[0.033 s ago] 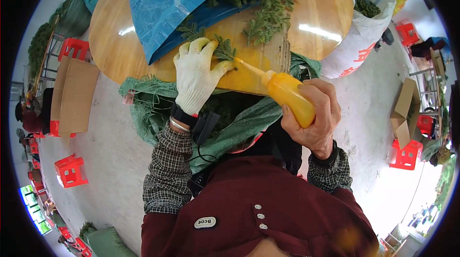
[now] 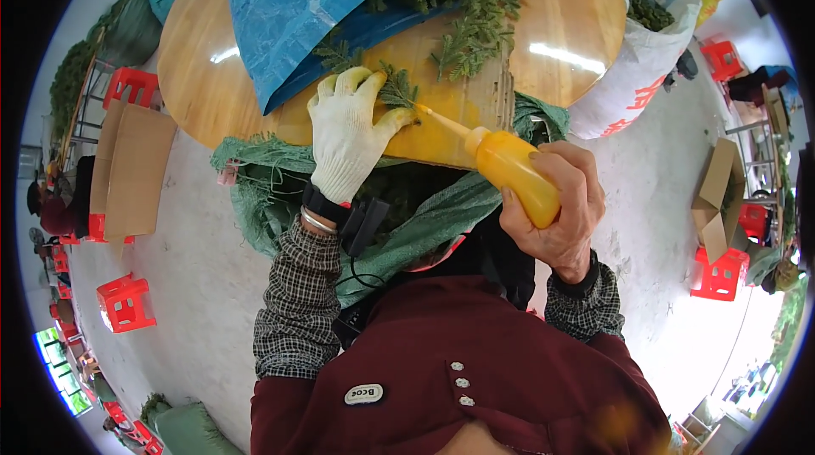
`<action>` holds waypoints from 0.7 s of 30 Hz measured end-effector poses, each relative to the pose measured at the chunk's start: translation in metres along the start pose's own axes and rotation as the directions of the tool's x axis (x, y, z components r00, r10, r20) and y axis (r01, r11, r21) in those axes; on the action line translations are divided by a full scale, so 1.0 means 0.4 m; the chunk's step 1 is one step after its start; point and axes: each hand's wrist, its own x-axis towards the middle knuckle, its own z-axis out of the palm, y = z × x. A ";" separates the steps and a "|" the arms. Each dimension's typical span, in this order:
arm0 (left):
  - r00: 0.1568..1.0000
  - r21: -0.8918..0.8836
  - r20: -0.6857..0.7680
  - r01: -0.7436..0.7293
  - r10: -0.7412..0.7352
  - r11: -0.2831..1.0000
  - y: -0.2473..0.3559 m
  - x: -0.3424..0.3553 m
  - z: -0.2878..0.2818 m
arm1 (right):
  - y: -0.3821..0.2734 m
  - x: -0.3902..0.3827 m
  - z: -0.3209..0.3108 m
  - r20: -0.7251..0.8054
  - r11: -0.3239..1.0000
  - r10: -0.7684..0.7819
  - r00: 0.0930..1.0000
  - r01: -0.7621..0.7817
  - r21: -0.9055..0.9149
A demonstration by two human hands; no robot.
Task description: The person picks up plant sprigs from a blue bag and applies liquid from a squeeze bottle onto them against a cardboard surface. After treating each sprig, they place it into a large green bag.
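Note:
My left hand (image 2: 348, 120), in a white knitted glove with yellow-stained fingertips, rests on a yellow-smeared cardboard sheet (image 2: 407, 144). Between its thumb and forefinger lies a small green evergreen sprig (image 2: 397, 88), which they hold against the cardboard. My bare right hand (image 2: 562, 205) is wrapped round a yellow squeeze bottle (image 2: 514, 171), tilted with its long nozzle pointing up and left. The nozzle tip meets the sprig's lower right end. More evergreen branches (image 2: 475, 22) spill from a blue plastic sheet or bag (image 2: 289, 9) just beyond, some lying on the cardboard.
A round wooden table (image 2: 199, 56) carries the cardboard. Below its near edge, a green woven sack (image 2: 255, 209) hangs open around dark greenery. A white sack (image 2: 624, 90) of greenery stands at right. Red stools (image 2: 126, 302), cardboard boxes (image 2: 136, 179) and people occupy the sides.

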 end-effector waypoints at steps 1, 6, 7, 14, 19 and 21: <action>1.000 -0.001 0.002 0.001 -0.001 1.000 0.000 -0.001 0.001 | -0.001 -0.008 -0.006 0.020 1.000 0.009 1.000 -0.009 -0.009; 1.000 -0.012 0.008 0.000 0.000 1.000 0.001 -0.001 0.000 | 0.000 -0.034 -0.026 0.062 0.999 0.037 0.997 -0.034 -0.037; 1.000 -0.017 0.009 0.000 0.000 1.000 0.001 0.000 0.000 | -0.001 -0.037 -0.030 0.063 0.998 0.040 0.997 -0.037 -0.042; 0.999 -0.012 -0.028 -0.027 0.027 1.000 -0.005 -0.002 0.000 | -0.008 -0.051 -0.085 0.074 0.996 0.087 0.994 -0.085 -0.025; 0.998 -0.040 -0.031 -0.054 0.053 0.998 -0.008 -0.007 -0.019 | 0.020 -0.017 -0.064 -0.021 0.997 0.068 0.997 -0.067 0.034; 0.998 -0.066 -0.034 -0.058 0.056 0.996 -0.004 -0.012 -0.024 | 0.034 0.004 -0.032 -0.032 0.996 0.085 0.996 -0.084 0.038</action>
